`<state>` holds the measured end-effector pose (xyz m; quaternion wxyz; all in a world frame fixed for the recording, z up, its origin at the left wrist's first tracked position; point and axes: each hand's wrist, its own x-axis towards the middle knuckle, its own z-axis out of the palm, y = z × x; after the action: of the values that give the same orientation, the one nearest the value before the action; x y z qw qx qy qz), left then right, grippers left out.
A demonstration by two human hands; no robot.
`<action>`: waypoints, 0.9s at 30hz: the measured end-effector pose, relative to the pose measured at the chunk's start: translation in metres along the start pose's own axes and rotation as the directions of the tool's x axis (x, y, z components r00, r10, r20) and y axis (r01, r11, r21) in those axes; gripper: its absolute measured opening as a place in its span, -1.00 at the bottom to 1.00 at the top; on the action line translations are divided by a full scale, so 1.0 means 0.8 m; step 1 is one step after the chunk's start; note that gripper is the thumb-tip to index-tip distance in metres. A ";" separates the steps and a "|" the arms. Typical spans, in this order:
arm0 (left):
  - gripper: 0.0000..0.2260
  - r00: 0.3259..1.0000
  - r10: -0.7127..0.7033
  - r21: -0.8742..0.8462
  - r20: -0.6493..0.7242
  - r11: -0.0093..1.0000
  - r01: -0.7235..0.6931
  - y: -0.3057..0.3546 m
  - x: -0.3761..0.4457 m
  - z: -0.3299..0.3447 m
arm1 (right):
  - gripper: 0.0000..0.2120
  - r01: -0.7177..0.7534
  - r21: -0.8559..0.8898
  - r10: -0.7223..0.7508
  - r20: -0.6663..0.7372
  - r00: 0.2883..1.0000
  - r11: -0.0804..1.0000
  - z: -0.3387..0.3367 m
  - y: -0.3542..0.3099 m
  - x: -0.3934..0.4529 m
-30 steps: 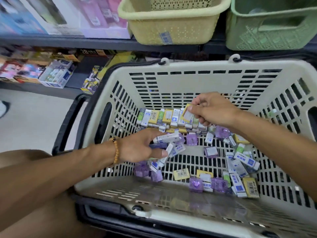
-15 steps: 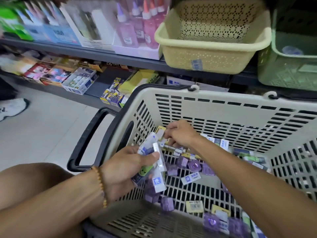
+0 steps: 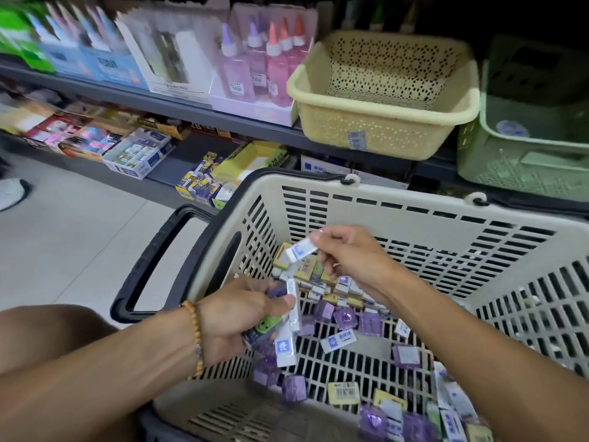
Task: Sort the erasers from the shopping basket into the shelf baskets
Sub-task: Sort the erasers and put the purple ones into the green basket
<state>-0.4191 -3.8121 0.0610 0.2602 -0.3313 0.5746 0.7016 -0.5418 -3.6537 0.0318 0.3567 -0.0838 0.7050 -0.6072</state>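
Two hands are busy inside the cream slatted plastic shopping basket, which sits on the floor in front of the shelves. Nearest, the left hand, with a wooden bead bracelet at the wrist, is curled round a small bundle of white-and-blue sleeved erasers, the thumb pressing them down. Just beyond, the right hand pinches a single white-and-blue eraser between thumb and fingertips, lifted clear of the heap. Loose erasers, purple wrapped squares, yellow-sleeved and white-and-blue ones, lie scattered over the basket's floor, thickest at its far left corner and along the near right edge.

Farther back, on the grey shelf edge, stand a pale yellow perforated plastic basket and, at its right, a pale green plastic basket; something pale lies in the green one, too blurred to name.

It looks like a gathering step: matching white-and-blue pieces are being collected before a trip to the shelf. To do it well, the single eraser should probably be tucked flat against the bundle, sleeves aligned, so the thumb can clamp them all. The handful already looks loose at its lower end, so carrying it up before adding much more would be wise.
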 end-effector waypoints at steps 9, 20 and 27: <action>-0.86 0.983 0.065 -0.060 -0.171 0.995 -0.076 0.006 0.005 -0.003 | -0.88 -0.219 -0.156 0.201 -0.124 0.972 0.963 0.007 0.041 0.053; -0.87 0.994 0.085 -0.048 -0.070 0.995 -0.088 0.021 0.010 0.013 | -0.81 -0.085 -0.032 0.090 0.274 0.957 0.996 0.011 0.003 -0.004; -0.88 0.976 0.117 -0.036 -0.183 0.991 -0.125 0.021 0.014 0.010 | -0.80 -0.174 -0.062 0.178 0.066 0.982 0.983 -0.017 0.015 -0.003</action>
<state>-0.4403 -3.8080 0.0642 0.1560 -0.3640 0.5984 0.6965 -0.5447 -3.6390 0.0217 0.4313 -0.0527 0.7133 -0.5499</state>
